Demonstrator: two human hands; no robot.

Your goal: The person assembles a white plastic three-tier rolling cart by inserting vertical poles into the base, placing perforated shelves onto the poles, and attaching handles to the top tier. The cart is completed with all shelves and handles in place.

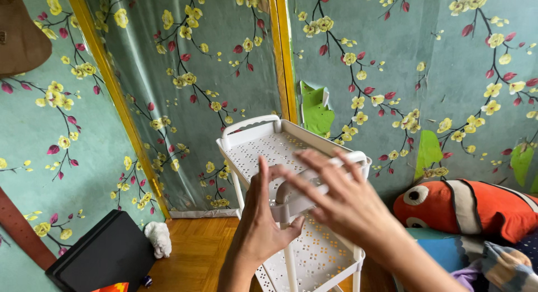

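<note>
Walls on all sides carry teal floral wallpaper (pixel 185 73) with yellow and red blossoms on dark branches; a yellow vertical trim strip (pixel 283 57) marks the corner at 12 o'clock. Floor is brown wooden parquet (pixel 196 253), visible at 6 to 7 o'clock.

Centre of view: a white plastic tiered trolley rack with perforated shelves (pixel 263 146). Its top shelf tilts away toward 12 o'clock; a lower perforated shelf (pixel 319 253) shows at 6 o'clock, carried on white upright posts.

Left hand (pixel 260 222): rises from 6 o'clock, palm toward the rack, thumb hooked under a white curved plastic piece (pixel 291 194) at the near edge of the top shelf. Fingers stand upright and loosely together; thumb presses the piece from below, so the hand has a partial hold on it.

Right hand (pixel 342 199): enters from 4 o'clock, fingers spread wide and extended toward 10 o'clock over the same near edge. It is motion-blurred; fingers are open and close around nothing, and whether they touch the rack cannot be told.

Surroundings: a black flat rectangular case (pixel 103 255) lies at 8 o'clock on the floor, with a small white plush toy (pixel 158 237) just beside it. An orange, white and black striped fish plush (pixel 471 205) rests at 4 o'clock, above mixed blue and patterned fabrics (pixel 482 261). A brown curved object (pixel 19 34) hangs at 10 o'clock.
</note>
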